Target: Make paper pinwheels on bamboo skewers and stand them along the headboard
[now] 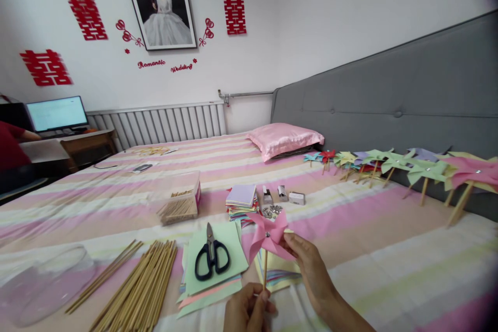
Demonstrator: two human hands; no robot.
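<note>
A pink paper pinwheel [268,233] with a silver pin at its centre stands upright in front of me. My left hand [249,308] is closed round the lower end of its wooden stick [265,267]. With bent fingers, my right hand [309,267] grips the right-hand blade's edge; part of that grip is hidden. Just left lie black-handled scissors [211,257] on sheets of green paper [196,277]. Behind the pinwheel are a stack of coloured paper squares [241,197] and a small heap of metal pins [272,211]. More paper sheets [286,277] lie beneath my hands.
Bundled wooden sticks [142,285] and a clear plastic lid [42,285] lie left. Behind stands a clear box of short sticks [181,205]. Small boxes [296,198] sit beyond the pins. Finished pinwheels [428,171] line the grey headboard [389,98]. A person's red sleeve [11,140] shows far left.
</note>
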